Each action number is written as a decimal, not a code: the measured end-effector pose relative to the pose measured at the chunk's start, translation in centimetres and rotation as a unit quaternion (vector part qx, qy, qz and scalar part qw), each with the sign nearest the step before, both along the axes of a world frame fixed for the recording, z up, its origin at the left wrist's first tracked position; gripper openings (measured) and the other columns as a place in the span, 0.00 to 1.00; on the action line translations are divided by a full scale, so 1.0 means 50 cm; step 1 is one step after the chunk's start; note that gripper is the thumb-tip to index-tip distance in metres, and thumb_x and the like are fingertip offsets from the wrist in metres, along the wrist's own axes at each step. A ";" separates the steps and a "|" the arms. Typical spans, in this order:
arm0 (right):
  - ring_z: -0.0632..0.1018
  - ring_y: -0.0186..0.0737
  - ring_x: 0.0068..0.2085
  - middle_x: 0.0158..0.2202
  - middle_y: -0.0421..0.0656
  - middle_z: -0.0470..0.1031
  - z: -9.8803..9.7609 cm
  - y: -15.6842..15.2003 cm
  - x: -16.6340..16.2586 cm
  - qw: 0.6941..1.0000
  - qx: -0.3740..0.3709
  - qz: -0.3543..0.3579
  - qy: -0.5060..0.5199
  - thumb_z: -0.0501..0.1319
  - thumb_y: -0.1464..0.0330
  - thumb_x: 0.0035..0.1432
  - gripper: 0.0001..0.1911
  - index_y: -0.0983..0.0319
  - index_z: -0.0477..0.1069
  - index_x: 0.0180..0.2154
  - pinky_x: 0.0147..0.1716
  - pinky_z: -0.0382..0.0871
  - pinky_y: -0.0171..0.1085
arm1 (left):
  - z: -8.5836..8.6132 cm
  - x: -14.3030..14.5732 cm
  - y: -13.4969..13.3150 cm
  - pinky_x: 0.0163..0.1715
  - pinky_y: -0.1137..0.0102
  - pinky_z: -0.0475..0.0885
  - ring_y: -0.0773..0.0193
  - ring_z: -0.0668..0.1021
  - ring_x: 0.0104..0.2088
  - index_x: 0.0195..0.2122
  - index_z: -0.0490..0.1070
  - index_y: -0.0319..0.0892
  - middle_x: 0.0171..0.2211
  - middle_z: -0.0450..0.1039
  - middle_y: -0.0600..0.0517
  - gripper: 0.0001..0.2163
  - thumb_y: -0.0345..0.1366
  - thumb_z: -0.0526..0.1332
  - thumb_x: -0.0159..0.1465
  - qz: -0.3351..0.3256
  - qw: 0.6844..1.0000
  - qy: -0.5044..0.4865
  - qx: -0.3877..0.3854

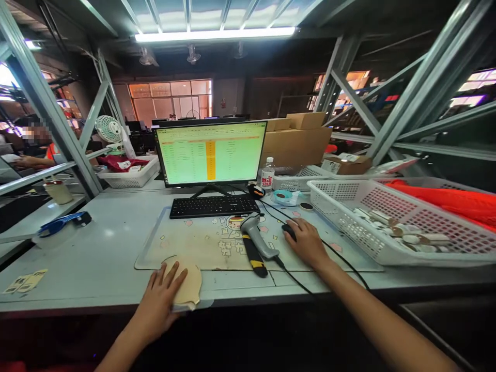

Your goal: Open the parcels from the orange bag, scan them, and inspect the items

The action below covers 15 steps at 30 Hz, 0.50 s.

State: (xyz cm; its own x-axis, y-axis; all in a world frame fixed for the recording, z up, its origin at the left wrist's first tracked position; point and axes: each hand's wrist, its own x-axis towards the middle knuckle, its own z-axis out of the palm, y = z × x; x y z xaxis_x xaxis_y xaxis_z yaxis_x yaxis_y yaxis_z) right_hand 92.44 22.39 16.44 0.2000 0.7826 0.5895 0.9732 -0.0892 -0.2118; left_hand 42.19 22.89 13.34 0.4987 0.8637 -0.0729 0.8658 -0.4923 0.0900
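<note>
My right hand (307, 242) rests over a black computer mouse (289, 231) at the right part of the desk mat, its fingers curved round it. My left hand (165, 289) lies with fingers stretched on a flat, beige, rounded piece (190, 281) at the desk's front edge; my thumb is hidden. Something clear, like plastic film, shows under that piece. Between my hands a grey barcode scanner (259, 237) lies across a black-and-yellow handle (253, 256). Behind them stand a black keyboard (215, 205) and a lit monitor (211, 155) with a table of rows.
At right, a white basket (341, 217) holds several small wrapped items. A bottle (267, 175), a tape roll (282, 196) and cardboard boxes (296, 147) stand behind. A blue tape dispenser (64, 225) and labels (26, 281) lie left. Another person (39, 147) is at far left.
</note>
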 end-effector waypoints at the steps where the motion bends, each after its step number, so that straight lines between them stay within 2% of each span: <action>1: 0.72 0.64 0.63 0.59 0.63 0.74 0.026 -0.014 -0.041 0.999 0.007 0.025 0.020 0.52 0.57 0.67 0.26 0.67 0.76 0.53 0.63 0.66 0.63 | -0.004 -0.012 -0.013 0.75 0.50 0.51 0.49 0.49 0.77 0.75 0.51 0.64 0.76 0.41 0.63 0.40 0.36 0.64 0.63 -0.002 1.000 -0.002 0.011; 2: 0.74 0.62 0.61 0.58 0.61 0.75 0.050 -0.034 -0.091 0.997 0.005 0.053 0.059 0.51 0.54 0.68 0.26 0.65 0.76 0.51 0.62 0.68 0.61 | -0.009 -0.021 -0.028 0.75 0.53 0.54 0.52 0.53 0.77 0.74 0.53 0.66 0.75 0.45 0.65 0.40 0.30 0.59 0.63 -0.009 1.000 -0.008 0.026; 3: 0.77 0.58 0.56 0.55 0.59 0.77 0.067 -0.058 -0.148 0.987 -0.035 0.096 0.121 0.51 0.50 0.69 0.27 0.63 0.76 0.51 0.57 0.73 0.56 | -0.015 -0.029 -0.043 0.75 0.55 0.57 0.55 0.57 0.75 0.73 0.54 0.67 0.74 0.48 0.66 0.39 0.27 0.55 0.63 -0.021 0.998 -0.019 0.050; 4: 0.80 0.52 0.47 0.49 0.55 0.80 0.076 -0.088 -0.209 0.959 -0.122 0.153 0.203 0.50 0.45 0.69 0.30 0.62 0.76 0.49 0.48 0.78 0.50 | -0.020 -0.032 -0.061 0.74 0.56 0.59 0.57 0.61 0.74 0.73 0.55 0.66 0.73 0.52 0.66 0.39 0.26 0.53 0.63 -0.038 0.995 -0.035 0.088; 5: 0.81 0.46 0.37 0.42 0.52 0.81 0.076 -0.121 -0.270 0.892 -0.257 0.228 0.293 0.48 0.40 0.68 0.35 0.61 0.76 0.47 0.37 0.78 0.44 | -0.024 -0.032 -0.082 0.74 0.57 0.60 0.58 0.63 0.73 0.73 0.55 0.65 0.73 0.55 0.65 0.37 0.26 0.52 0.65 -0.064 0.987 -0.056 0.138; 6: 0.79 0.43 0.29 0.35 0.50 0.81 0.069 -0.156 -0.329 0.787 -0.382 0.301 0.379 0.41 0.35 0.67 0.42 0.62 0.75 0.46 0.26 0.74 0.40 | -0.027 -0.027 -0.105 0.73 0.57 0.61 0.58 0.65 0.72 0.74 0.55 0.63 0.72 0.58 0.63 0.35 0.27 0.50 0.67 -0.106 0.971 -0.078 0.198; 7: 0.78 0.40 0.25 0.32 0.49 0.80 0.054 -0.191 -0.381 0.678 -0.462 0.371 0.435 0.40 0.30 0.62 0.48 0.63 0.75 0.44 0.21 0.70 0.36 | -0.031 -0.020 -0.129 0.73 0.58 0.62 0.57 0.67 0.72 0.75 0.55 0.59 0.71 0.61 0.59 0.32 0.30 0.49 0.71 -0.156 0.949 -0.101 0.256; 8: 0.74 0.37 0.21 0.27 0.47 0.77 0.035 -0.224 -0.425 0.613 -0.478 0.408 0.479 0.43 0.27 0.58 0.49 0.65 0.75 0.38 0.17 0.65 0.33 | -0.033 -0.013 -0.155 0.72 0.59 0.63 0.57 0.68 0.71 0.75 0.56 0.55 0.71 0.64 0.55 0.29 0.33 0.48 0.74 -0.203 0.922 -0.121 0.305; 9: 0.71 0.34 0.18 0.24 0.45 0.75 0.016 -0.254 -0.459 0.568 -0.468 0.417 0.532 0.46 0.26 0.56 0.48 0.65 0.74 0.35 0.14 0.61 0.31 | -0.036 -0.006 -0.179 0.72 0.60 0.64 0.57 0.69 0.70 0.75 0.57 0.51 0.70 0.66 0.52 0.26 0.36 0.47 0.76 -0.242 0.898 -0.141 0.340; 10: 0.69 0.31 0.17 0.22 0.44 0.73 -0.002 -0.278 -0.481 0.547 -0.441 0.412 0.580 0.52 0.27 0.55 0.46 0.66 0.74 0.33 0.13 0.58 0.29 | -0.040 -0.002 -0.199 0.71 0.62 0.65 0.57 0.70 0.69 0.75 0.57 0.48 0.69 0.68 0.50 0.26 0.38 0.46 0.78 -0.268 0.880 -0.158 0.359; 11: 0.67 0.29 0.15 0.21 0.43 0.72 -0.015 -0.298 -0.491 0.542 -0.409 0.392 0.621 0.56 0.30 0.55 0.43 0.66 0.73 0.30 0.12 0.56 0.28 | -0.043 -0.002 -0.214 0.71 0.62 0.66 0.57 0.72 0.68 0.75 0.57 0.47 0.68 0.70 0.48 0.25 0.39 0.47 0.78 -0.279 0.870 -0.175 0.367; 13: 0.66 0.28 0.14 0.20 0.43 0.74 -0.019 -0.328 -0.471 0.554 -0.359 0.340 0.669 0.63 0.36 0.54 0.37 0.67 0.74 0.28 0.11 0.54 0.28 | -0.051 -0.008 -0.218 0.68 0.61 0.70 0.55 0.74 0.66 0.76 0.56 0.50 0.65 0.73 0.49 0.27 0.36 0.52 0.77 -0.268 0.867 -0.213 0.362; 14: 0.67 0.29 0.14 0.20 0.44 0.74 -0.008 -0.345 -0.440 0.586 -0.330 0.310 0.672 0.65 0.38 0.53 0.35 0.68 0.75 0.27 0.11 0.55 0.27 | -0.056 -0.008 -0.206 0.66 0.59 0.72 0.54 0.75 0.65 0.76 0.56 0.54 0.64 0.74 0.50 0.28 0.36 0.55 0.75 -0.262 0.867 -0.234 0.354; 15: 0.69 0.30 0.14 0.19 0.45 0.75 0.011 -0.369 -0.396 0.636 -0.279 0.262 0.669 0.67 0.40 0.52 0.35 0.68 0.75 0.25 0.12 0.55 0.27 | -0.062 -0.002 -0.186 0.64 0.56 0.75 0.52 0.76 0.64 0.75 0.56 0.58 0.63 0.76 0.51 0.30 0.36 0.59 0.73 -0.260 0.866 -0.254 0.343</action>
State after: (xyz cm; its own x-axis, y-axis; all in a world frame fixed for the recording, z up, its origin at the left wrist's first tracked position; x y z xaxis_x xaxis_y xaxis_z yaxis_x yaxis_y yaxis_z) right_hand 72.62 3.94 16.98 -0.1445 0.9614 -0.2343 -0.1192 -0.2520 -0.9604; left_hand 42.08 13.59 10.22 0.6506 0.2657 0.7114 0.4445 -0.8928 -0.0731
